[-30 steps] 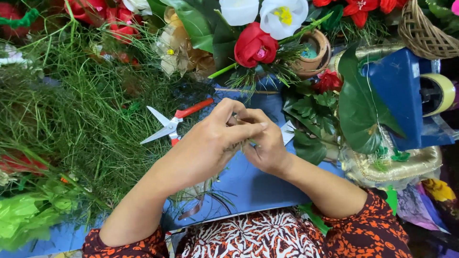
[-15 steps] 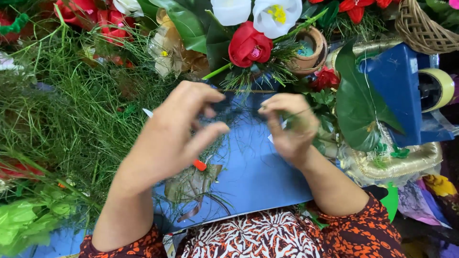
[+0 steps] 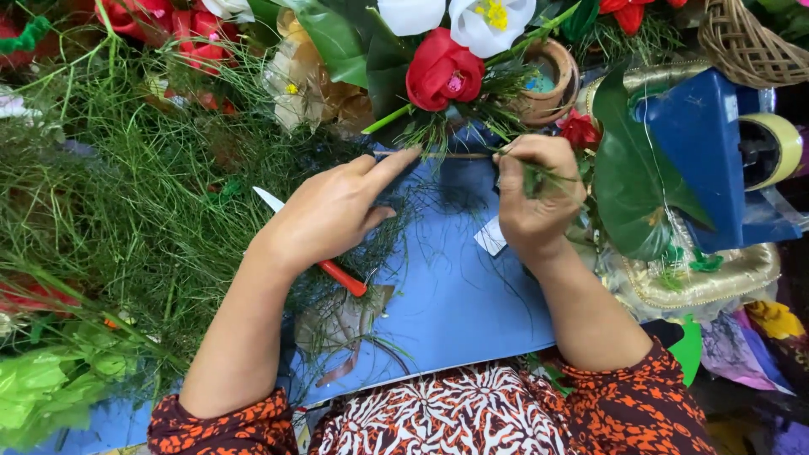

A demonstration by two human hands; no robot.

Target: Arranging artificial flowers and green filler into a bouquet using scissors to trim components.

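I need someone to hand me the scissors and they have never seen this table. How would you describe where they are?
Start at the blue board in front of the person. The left hand lies over the small scissors with red handles, beside the heap of thin green stems. Their white blade tip and red handle mark them out.

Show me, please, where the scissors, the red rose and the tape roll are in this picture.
scissors (image 3: 341,277): head view, on the red handle below the left hand.
red rose (image 3: 442,69): head view, on its petals.
tape roll (image 3: 774,148): head view, on its outer band.
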